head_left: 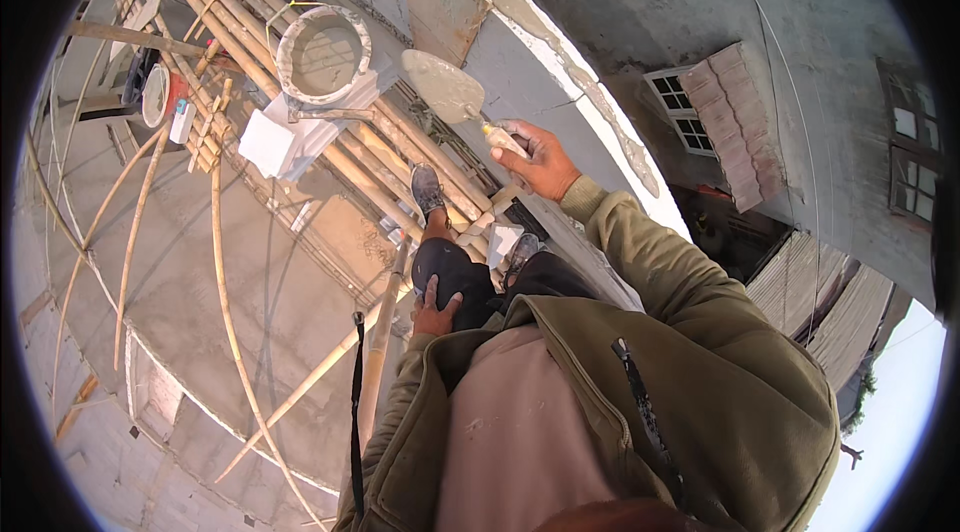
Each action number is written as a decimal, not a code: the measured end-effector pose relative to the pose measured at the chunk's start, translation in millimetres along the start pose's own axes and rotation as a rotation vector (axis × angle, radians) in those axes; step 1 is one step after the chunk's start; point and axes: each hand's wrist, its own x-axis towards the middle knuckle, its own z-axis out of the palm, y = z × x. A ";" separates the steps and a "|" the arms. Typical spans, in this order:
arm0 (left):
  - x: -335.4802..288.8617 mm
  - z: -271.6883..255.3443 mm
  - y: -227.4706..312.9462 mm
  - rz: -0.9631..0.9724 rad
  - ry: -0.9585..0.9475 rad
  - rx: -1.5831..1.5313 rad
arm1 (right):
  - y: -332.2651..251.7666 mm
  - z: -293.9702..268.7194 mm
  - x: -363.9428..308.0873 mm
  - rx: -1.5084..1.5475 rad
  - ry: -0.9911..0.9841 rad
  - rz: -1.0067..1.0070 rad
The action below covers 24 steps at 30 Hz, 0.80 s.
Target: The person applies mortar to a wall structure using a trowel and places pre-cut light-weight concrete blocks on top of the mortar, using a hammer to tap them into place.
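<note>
Right hand (540, 160) closed around the pale handle of a trowel (445, 87); the pointed steel blade, smeared with wet grey mortar, sticks out up-left of the fist, over the top of the grey rendered wall (520, 82). Mortar bucket (323, 54), round with a crusted rim, sits on white blocks (285, 137) left of the blade, near but apart. Left hand (436, 312) lies flat, fingers spread, on the dark-trousered knee, holding nothing. Footing is bamboo scaffold poles (390, 167), smooth round tan stalks laid side by side; both shoes are on them. Left of the poles it's an open drop to a concrete slab (200, 262). Right of the wall it drops again to corrugated roofs (800, 292).
</note>
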 end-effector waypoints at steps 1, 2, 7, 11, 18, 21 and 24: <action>7.4 13.6 -34.8 0.113 -0.011 0.048 | -7.5 -21.1 -44.1 -0.011 0.059 0.005; 12.0 26.0 -69.9 0.222 -0.011 0.096 | -4.8 -40.1 -87.2 -0.015 0.098 0.018; 11.7 25.7 -105.5 0.132 -0.215 -0.041 | 60.4 -129.4 -265.6 -0.463 0.442 -0.132; -13.3 38.2 -60.8 0.004 -0.269 0.004 | 124.3 -155.2 -365.9 -0.713 0.693 -0.111; -50.2 40.0 -47.8 -0.082 -0.229 0.007 | 176.4 -166.4 -372.1 -0.943 0.679 -0.012; -57.2 41.1 -55.9 -0.106 -0.213 0.003 | 173.7 -166.9 -346.9 -0.928 0.665 -0.057; -55.2 36.7 -68.8 -0.105 -0.183 -0.035 | 152.7 -162.8 -314.6 -0.926 0.678 -0.123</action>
